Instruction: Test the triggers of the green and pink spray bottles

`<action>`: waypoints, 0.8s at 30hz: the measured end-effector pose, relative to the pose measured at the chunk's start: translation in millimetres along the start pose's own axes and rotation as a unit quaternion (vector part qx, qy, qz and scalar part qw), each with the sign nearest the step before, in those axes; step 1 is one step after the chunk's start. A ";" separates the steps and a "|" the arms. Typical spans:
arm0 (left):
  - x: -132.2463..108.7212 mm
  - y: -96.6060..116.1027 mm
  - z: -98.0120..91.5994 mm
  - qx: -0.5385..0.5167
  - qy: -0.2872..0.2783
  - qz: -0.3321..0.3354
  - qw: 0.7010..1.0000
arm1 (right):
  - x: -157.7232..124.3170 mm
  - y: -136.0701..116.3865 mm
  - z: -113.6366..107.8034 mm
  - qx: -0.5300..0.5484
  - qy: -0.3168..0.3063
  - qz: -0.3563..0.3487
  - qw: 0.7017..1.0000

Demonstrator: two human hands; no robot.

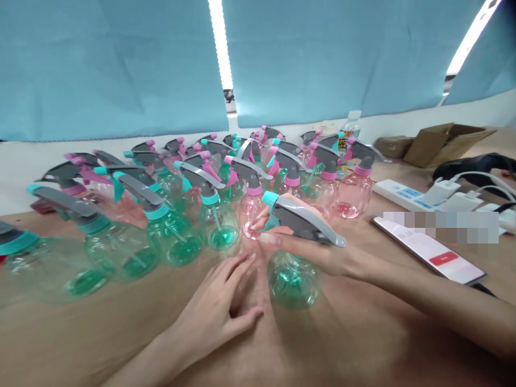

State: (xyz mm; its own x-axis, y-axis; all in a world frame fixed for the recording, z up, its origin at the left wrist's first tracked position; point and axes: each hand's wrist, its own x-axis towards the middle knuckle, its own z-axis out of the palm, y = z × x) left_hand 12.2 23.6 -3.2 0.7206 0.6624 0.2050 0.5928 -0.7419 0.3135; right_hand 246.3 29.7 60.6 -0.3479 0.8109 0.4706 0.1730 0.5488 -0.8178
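My right hand (300, 236) is around the neck of a green spray bottle (296, 282), below its grey head and teal nozzle. The thumb and fingers reach past the neck to the left, and the hand hides the collar. This bottle stands upright on the table. To its left, my left hand (220, 301) lies low over the tabletop with the thumb spread from the fingers, holding nothing. Just beyond my hands stand another green spray bottle (220, 226) with a teal collar and a pink spray bottle (250, 207) with a pink collar.
Several more green (175, 236) and pink spray bottles (355, 193) crowd the back and left of the brown table (242, 360). At right lie a phone (423, 247) and a white power strip (403, 194) with plugged-in chargers. A cardboard box (439, 145) stands behind.
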 end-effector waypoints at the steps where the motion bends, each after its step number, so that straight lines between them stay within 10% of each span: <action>1: -0.2 -0.5 0.6 0.004 -0.001 0.003 1.000 | 0.0 -1.2 -0.1 0.011 0.006 -0.004 1.000; 24: 1.7 2.5 0.6 0.026 -0.026 -0.007 0.999 | -2.1 -3.4 8.8 0.056 0.065 0.035 0.996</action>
State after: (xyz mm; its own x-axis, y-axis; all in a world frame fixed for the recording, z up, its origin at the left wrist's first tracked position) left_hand 15.1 22.8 -2.5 0.7293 0.6669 0.1526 0.6192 -0.7383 0.2675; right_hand 238.3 24.4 59.5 -0.2157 0.8692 0.4449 0.0868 0.4709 -0.8779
